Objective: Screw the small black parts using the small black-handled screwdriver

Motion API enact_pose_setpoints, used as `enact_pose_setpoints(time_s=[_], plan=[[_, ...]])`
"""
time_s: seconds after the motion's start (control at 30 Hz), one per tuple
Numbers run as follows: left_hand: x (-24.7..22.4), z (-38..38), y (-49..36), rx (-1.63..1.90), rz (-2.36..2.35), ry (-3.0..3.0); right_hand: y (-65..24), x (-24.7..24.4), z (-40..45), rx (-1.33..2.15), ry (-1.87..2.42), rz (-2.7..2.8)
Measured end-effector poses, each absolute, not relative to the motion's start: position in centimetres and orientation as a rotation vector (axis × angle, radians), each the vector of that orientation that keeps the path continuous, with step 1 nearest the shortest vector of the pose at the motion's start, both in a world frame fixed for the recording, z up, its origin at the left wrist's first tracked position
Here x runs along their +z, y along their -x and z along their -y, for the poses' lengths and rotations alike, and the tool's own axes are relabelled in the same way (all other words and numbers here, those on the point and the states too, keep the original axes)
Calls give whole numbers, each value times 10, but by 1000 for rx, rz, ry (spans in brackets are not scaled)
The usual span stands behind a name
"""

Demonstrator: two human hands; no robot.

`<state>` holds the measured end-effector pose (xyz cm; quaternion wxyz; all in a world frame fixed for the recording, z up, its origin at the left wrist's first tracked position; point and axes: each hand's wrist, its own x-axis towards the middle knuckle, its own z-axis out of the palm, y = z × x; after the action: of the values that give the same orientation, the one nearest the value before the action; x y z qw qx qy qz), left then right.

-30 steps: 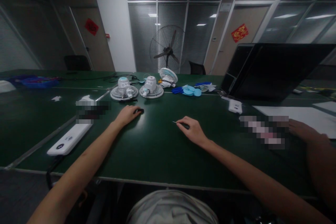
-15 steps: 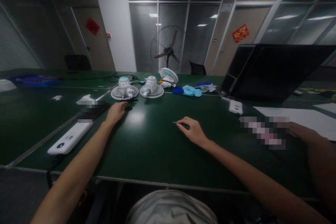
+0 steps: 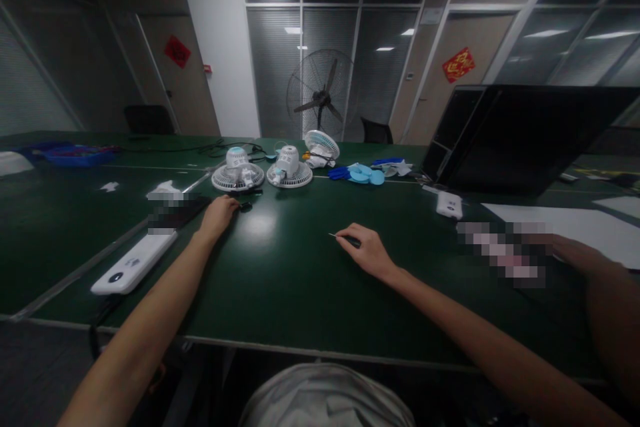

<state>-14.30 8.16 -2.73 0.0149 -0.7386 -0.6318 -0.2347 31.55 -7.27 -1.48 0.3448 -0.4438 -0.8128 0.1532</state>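
My right hand (image 3: 366, 248) is closed around a small screwdriver (image 3: 353, 240), its dark handle between my fingers and its thin metal shaft pointing left, just above the green table. My left hand (image 3: 220, 213) rests on the table further left, fingers curled together at a small black object (image 3: 245, 207). What those fingertips pinch, if anything, is too dark and small to make out. Just beyond my left hand, two small white fans (image 3: 237, 170) lie grille down. A third white fan (image 3: 321, 148) leans behind them, beside light blue fan blades (image 3: 367, 174).
A white power strip (image 3: 134, 261) lies left of my left forearm. At right stand a large black monitor (image 3: 540, 140) and a white box-like device (image 3: 449, 205). Another person's hand (image 3: 575, 252) is by white paper (image 3: 590, 223). A blue tray (image 3: 80, 156) sits far left.
My left hand has drawn back slightly to the left, and its fingers have curled in, showing more of the small black object. My right hand with the screwdriver has hardly moved.
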Motion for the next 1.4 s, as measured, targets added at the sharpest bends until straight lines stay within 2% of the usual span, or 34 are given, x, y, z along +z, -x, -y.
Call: enact_pose_setpoints(time_s=[0.3,0.57,1.4], plan=[[-26,-80,138,-922,2035,2128,-317,-18,71,389,1153,2112],[-22,-82,125,-1091,1982,2207,-316,-16,72,372,1153,2119],[-21,-69,125,-976,2039,2149,-316,-17,72,401,1158,2126]])
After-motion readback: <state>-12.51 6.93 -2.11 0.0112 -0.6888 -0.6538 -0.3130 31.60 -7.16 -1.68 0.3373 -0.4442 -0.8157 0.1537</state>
